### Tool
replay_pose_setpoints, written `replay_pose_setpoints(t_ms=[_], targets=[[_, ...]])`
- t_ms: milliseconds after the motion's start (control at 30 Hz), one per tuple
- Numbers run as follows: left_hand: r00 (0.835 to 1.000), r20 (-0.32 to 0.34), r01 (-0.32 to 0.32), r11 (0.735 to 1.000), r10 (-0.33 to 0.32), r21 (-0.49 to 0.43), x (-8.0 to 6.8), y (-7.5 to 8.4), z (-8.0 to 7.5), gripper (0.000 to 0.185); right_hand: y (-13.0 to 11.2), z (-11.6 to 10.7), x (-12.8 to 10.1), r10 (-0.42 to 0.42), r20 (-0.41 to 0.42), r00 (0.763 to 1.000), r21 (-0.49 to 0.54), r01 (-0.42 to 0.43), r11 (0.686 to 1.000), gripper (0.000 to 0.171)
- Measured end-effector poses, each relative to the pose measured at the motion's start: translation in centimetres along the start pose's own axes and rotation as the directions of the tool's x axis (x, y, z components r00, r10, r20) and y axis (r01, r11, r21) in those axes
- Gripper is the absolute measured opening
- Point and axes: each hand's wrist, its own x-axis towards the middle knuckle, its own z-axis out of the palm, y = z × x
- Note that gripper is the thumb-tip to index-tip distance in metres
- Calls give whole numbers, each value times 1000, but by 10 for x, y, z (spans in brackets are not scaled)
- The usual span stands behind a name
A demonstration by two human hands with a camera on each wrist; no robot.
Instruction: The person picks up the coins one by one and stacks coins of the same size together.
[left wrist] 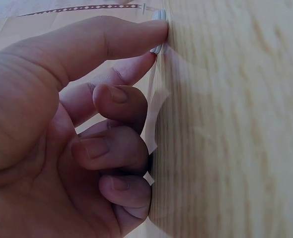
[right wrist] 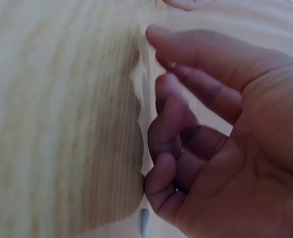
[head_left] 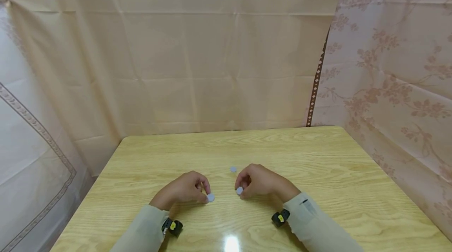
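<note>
On the wooden table, my left hand pinches a small white disc at its edge between thumb and index finger. The left wrist view shows layered pale rims of the held disc at the fingertips, low against the tabletop, with the other fingers curled below. My right hand holds another small white disc between thumb and index fingertips; in the right wrist view the thumb hides that disc. A third white disc lies flat farther back, near the right hand's knuckles.
A beige curtain hangs behind the table's far edge. Flowered cloth borders the right side, and a pale cloth with a patterned band the left. Light reflects off the tabletop near the front.
</note>
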Motion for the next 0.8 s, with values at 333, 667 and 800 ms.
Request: replay_pose_setpoints(t_ms=[333, 667, 800], targets=[[1000, 0, 8, 1000, -8, 10, 1, -2, -1, 16, -3, 3, -8, -32, 58, 998, 82, 27, 996, 18], [1000, 11, 0, 1000, 0, 5, 1, -1, -2, 16, -5, 10, -7, -41, 64, 997, 76, 37, 996, 18], [1000, 16, -4, 1000, 4, 7, 1, -1, -2, 16, -6, 12, -6, -35, 57, 998, 73, 31, 997, 18]])
